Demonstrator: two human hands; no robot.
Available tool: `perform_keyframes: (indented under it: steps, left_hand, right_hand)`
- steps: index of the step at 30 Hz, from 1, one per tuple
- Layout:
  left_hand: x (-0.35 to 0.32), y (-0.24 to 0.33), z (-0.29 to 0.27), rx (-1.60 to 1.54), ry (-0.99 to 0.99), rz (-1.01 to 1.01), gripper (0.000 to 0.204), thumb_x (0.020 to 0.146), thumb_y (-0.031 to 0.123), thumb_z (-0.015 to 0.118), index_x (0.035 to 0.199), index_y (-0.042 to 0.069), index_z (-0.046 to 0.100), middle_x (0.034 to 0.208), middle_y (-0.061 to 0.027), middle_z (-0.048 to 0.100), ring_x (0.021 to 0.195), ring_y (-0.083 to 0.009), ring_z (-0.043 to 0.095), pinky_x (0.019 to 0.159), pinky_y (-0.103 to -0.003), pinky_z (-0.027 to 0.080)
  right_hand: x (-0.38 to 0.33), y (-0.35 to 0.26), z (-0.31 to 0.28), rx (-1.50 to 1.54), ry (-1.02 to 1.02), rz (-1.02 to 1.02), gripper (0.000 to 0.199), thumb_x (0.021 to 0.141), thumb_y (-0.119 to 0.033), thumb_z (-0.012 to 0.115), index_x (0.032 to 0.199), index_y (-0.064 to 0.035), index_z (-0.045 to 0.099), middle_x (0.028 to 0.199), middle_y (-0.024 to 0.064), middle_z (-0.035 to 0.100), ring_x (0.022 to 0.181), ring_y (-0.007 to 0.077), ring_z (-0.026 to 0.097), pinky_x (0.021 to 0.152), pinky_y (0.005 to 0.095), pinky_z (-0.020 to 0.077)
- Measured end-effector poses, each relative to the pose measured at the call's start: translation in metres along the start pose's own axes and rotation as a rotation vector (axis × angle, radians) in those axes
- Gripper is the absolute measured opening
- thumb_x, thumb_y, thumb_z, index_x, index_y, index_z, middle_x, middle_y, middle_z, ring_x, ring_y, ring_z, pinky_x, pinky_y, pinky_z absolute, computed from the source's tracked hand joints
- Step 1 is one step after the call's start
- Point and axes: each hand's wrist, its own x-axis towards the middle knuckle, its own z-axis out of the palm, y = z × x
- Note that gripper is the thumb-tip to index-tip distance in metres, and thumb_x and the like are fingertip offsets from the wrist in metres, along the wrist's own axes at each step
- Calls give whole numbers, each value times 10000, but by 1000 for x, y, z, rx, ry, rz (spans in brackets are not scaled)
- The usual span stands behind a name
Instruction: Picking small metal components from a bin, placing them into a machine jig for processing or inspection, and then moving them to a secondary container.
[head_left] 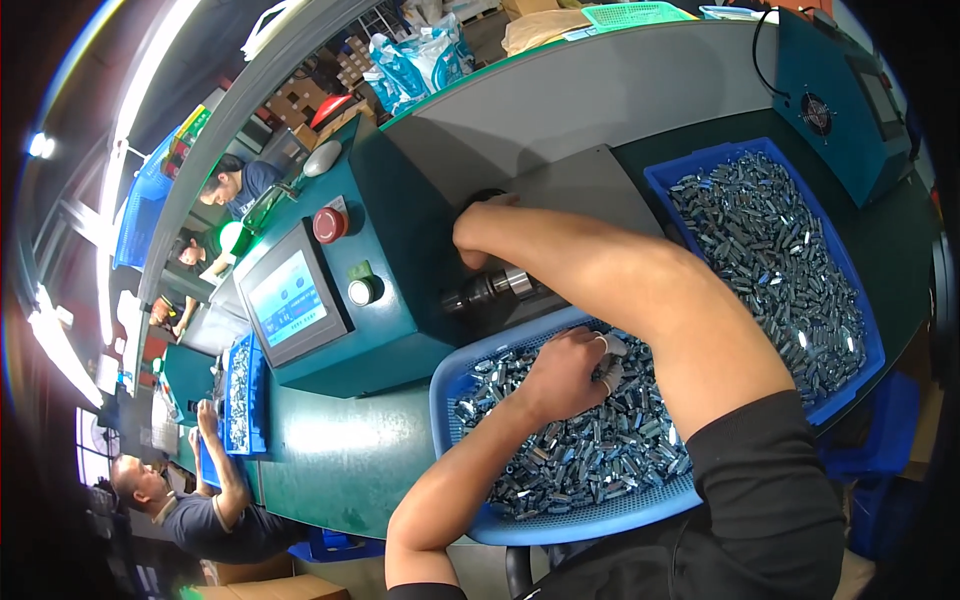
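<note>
My left hand (568, 378) is over a light blue basket (448, 400) of small shiny metal parts (560, 465). Its fingers curl inward, with whitish coverings on the fingertips, and what they hold is hidden. Stretched across to the teal machine (400, 240), my right hand (484, 228) is beside its flank, close to a dark round piece (488, 194). The fingers of that hand are mostly hidden. Just below the right wrist, a metal spindle (492, 288) sticks out of the machine.
A dark blue tray (868, 345) full of similar parts lies at the right. The machine carries a screen (288, 297), a red button (329, 225) and a silver knob (362, 291). Another teal box (835, 110) stands far right. A co-worker (200, 510) sits at the left.
</note>
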Motion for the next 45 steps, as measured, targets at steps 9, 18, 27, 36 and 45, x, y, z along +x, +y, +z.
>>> perform_keyframes:
  steps: [9,18,27,36,45]
  left_hand:
    - [-3,-7,5,-9,0,-47,201,745,148,653,921,50,647,767,-134,628,789,-314,617,730,-416,502]
    - [2,-12,-1,-53,-37,-70,205,727,149,659,904,49,634,740,-128,621,762,-332,617,711,-422,496]
    - [0,-7,7,-98,-50,-100,221,684,130,669,881,37,635,742,-140,624,746,-329,619,698,-420,494]
    - [0,-8,0,-91,-83,-94,240,695,119,659,921,43,632,758,-132,636,756,-317,627,694,-405,498]
    - [0,-13,9,-108,-20,-83,293,783,167,683,1041,38,629,761,-153,657,714,-300,654,684,-373,519]
  right_hand:
    - [-36,65,-59,-170,314,290,364,756,-368,634,806,-14,699,780,173,681,654,296,656,628,411,526]
    - [-67,89,-32,19,-115,590,264,760,-234,613,826,21,634,663,100,637,487,170,592,405,307,429]
    - [-61,80,-29,5,-193,554,283,781,-242,615,894,17,617,851,151,626,527,220,579,448,325,493]
    - [-59,101,-22,33,-56,607,184,709,-122,628,782,46,632,756,144,640,537,214,630,421,324,457]
    - [-115,109,-57,-80,203,666,311,688,-228,644,939,-54,702,969,160,686,926,294,661,820,371,512]
